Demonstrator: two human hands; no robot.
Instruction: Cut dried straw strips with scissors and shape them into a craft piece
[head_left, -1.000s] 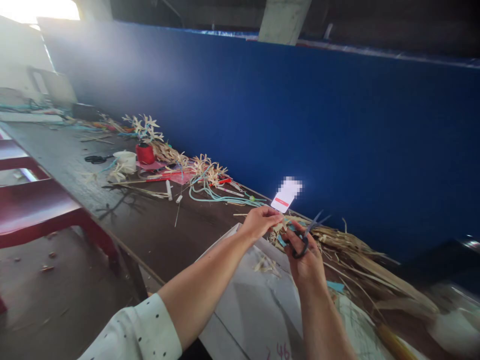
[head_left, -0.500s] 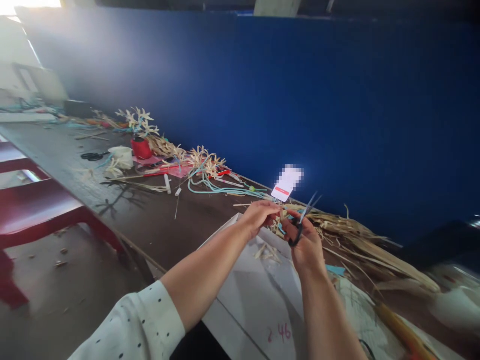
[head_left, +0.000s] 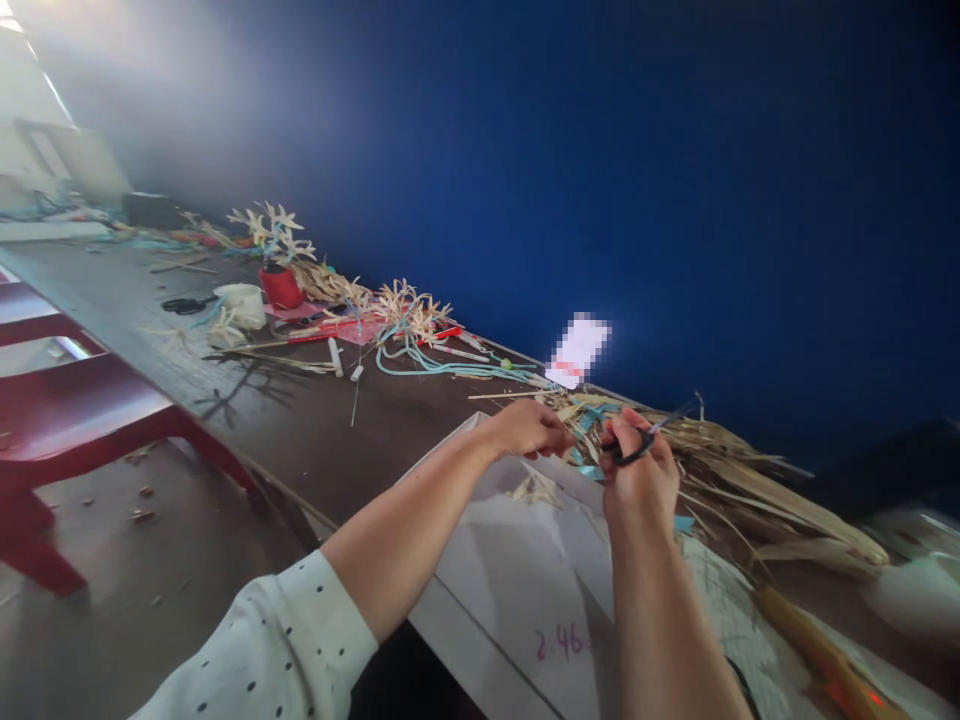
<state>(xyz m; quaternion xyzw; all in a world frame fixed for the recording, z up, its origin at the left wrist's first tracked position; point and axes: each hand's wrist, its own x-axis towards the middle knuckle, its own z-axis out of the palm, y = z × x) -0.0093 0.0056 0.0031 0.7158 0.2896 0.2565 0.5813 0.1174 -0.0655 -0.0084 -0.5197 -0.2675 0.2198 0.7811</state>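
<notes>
My right hand (head_left: 641, 465) is closed round the black handles of a pair of scissors (head_left: 630, 446), whose blades point away to the upper right. To its left, my left hand (head_left: 529, 430) is closed with its fingertips pressed together; whatever is between them is too small to make out. A gap separates the two hands. Below them lies a white box lid (head_left: 517, 560) with pink handwriting, and a few pale cut husk pieces (head_left: 534, 488) rest on it. Dried corn husks (head_left: 742, 470) are heaped beside my right hand.
A lit phone (head_left: 577, 350) leans by the blue wall (head_left: 675, 200). Pale husk flowers (head_left: 409, 312), light blue cords (head_left: 442, 370), a red thread spool (head_left: 280, 287) and a white cup (head_left: 241, 305) stand along the table. Red stools (head_left: 90, 410) are at the left.
My hands have moved apart, the right one shifting right. The scissors have turned from pointing steeply upward to lying flatter toward the right. The view has tilted slightly.
</notes>
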